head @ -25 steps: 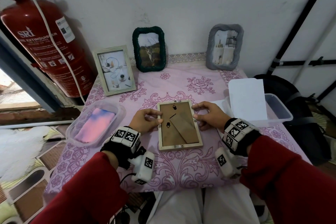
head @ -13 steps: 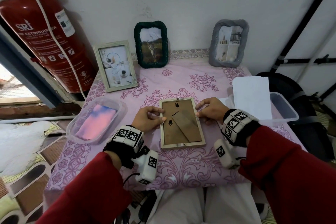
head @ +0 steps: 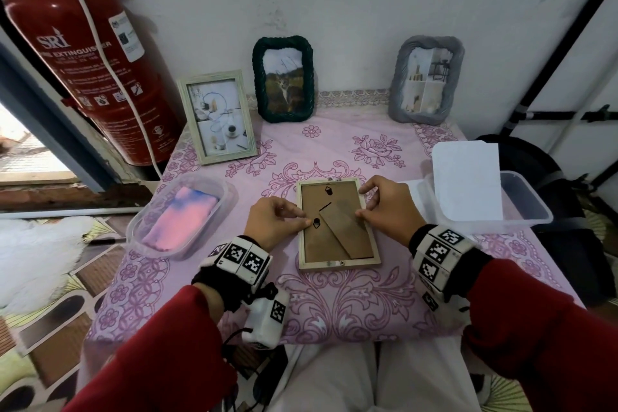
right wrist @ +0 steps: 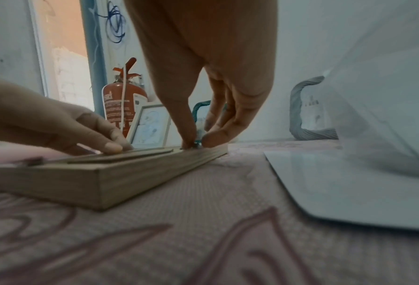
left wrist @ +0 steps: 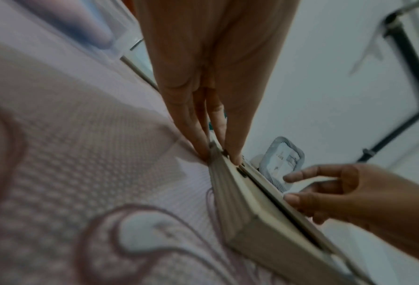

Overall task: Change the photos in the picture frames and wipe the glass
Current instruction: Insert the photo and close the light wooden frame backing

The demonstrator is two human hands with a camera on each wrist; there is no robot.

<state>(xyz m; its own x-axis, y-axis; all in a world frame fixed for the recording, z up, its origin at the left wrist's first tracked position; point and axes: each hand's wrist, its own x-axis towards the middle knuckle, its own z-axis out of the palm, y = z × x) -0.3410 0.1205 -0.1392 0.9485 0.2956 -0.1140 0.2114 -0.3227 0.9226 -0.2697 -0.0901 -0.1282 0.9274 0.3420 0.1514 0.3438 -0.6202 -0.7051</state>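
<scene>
Face down at the middle of the desk (head: 334, 304), on a pink floral cloth: a pale wooden picture frame (head: 338, 265), brown backing board and folded stand uppermost.

At the frame's left edge, the left hand (head: 272, 227), thumb and forefinger brought together at a small metal tab beside the backing board; from the left wrist view, fingers (left wrist: 235, 154) pressed down on the frame's rim at that tab (left wrist: 225, 152), other fingers against the cloth just beside the frame.

At the frame's right edge, the right hand (head: 389, 207), thumb and forefinger pinched at a tab near the far corner; from the right wrist view, the two fingertips (right wrist: 210, 139) closed on a small metal clip (right wrist: 195, 143) on top of the rim.

Left of the frame, a clear plastic tub (head: 140, 227) holding a folded pink-and-blue cloth (head: 182, 217). Right of the frame, a second clear tub (head: 528, 211) with a white sheet (head: 466, 177) propped in it, and another white sheet (right wrist: 344, 185) flat on the cloth just beside the frame.

Beyond the frame, upright along the wall: a pale rectangular frame (head: 217, 117), a dark green rope-edged frame (head: 283, 78) and a grey rope-edged frame (head: 426, 78), each with a photo. Far left of the frame, off the desk, a red fire extinguisher (head: 87, 60).
</scene>
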